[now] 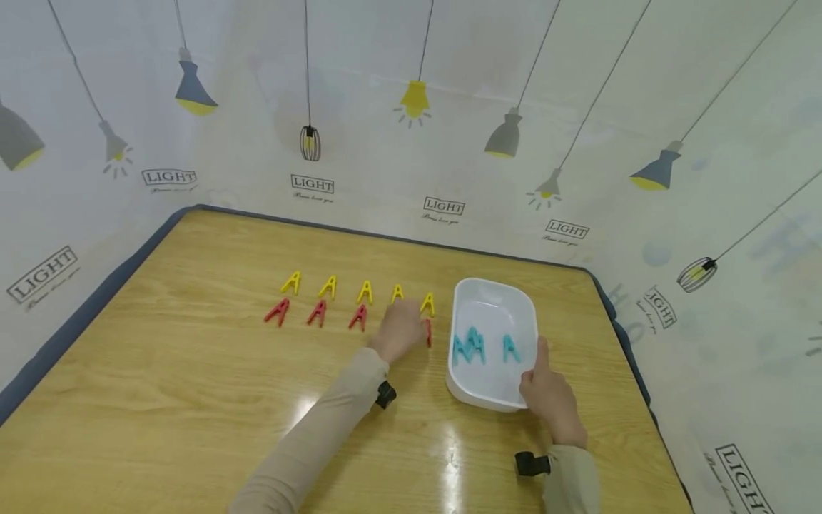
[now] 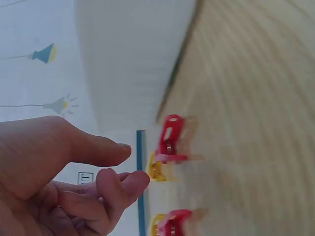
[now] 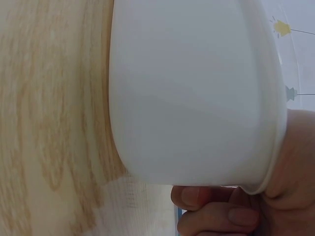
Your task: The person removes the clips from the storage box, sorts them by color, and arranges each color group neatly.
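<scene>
Picking up the small red A-shaped plastic clip [image 1: 429, 333] at the tray end of its row looks like the step in hand — a judgement from how the left hand [image 1: 399, 332] is poised beside it. That hand holds nothing: in the left wrist view its thumb and forefinger stand apart, and the clip lies just beyond their tips, not touching them. From overhead, it sits just to the right of the fingers, between them and the white, rounded-corner rectangular tray [image 1: 491, 385]. One small yellow A-shaped plastic clip [image 1: 428, 305] is just past it, on the side farther from the wrist. The right hand [image 1: 554, 396] grips the tray at its near right corner, thumb by the rim and fingers against the outer wall; several small teal A-shaped plastic clips [image 1: 510, 348] lie inside, left of that grip. The next move probably calls for a short advance of the left fingertips, then a pinch on the red clip — taking care not to knock the yellow one — with the right hand steadying the tray.
</scene>
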`<state>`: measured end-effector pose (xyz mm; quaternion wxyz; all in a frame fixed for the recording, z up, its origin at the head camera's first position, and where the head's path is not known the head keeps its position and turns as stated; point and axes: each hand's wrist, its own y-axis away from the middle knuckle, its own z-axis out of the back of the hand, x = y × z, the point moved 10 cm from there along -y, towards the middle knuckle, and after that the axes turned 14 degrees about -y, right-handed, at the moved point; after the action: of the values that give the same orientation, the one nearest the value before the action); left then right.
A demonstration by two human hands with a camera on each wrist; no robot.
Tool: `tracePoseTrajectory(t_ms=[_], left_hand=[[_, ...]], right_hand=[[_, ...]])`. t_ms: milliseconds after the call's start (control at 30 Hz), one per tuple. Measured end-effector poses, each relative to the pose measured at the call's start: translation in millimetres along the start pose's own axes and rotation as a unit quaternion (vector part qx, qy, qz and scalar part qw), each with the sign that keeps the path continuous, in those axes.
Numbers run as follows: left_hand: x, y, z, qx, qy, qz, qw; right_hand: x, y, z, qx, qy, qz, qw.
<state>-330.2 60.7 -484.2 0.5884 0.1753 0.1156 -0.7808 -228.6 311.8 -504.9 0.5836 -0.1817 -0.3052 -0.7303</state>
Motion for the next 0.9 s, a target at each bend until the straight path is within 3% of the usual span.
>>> tracePoseTrajectory(t_ms=[200, 367, 467, 567, 900], left_hand=[[-26.3, -6.3, 28.2, -0.025, 0.028, -0.029, 0.9989], [-70.3, -16.0, 41.5, -0.025, -0.005, -0.069, 0.9973], [-98.0, -22.2, 39.0, -0.012, -0.01, -0.097, 0.9952], [-116.2, -27.6, 31.3, 0.003, -0.005, -0.109, 0.9941], [-134.2, -40.3, 11.7, 0.037, -0.001, -0.102, 0.9941]], right_hand=[[-0.9, 0.8, 6.5, -0.008, 0.002, 0.008, 1.0], [-3.7, 2.0, 8.3, -0.006, 0.006, -0.009, 1.0], [-3.0, 2.1, 9.8, -0.011, 0.009, -0.011, 1.0], [-0.6, 1.9, 9.5, -0.012, 0.009, -0.005, 1.0], [3.2, -0.9, 3.6, -0.018, 0.015, 0.022, 0.999]])
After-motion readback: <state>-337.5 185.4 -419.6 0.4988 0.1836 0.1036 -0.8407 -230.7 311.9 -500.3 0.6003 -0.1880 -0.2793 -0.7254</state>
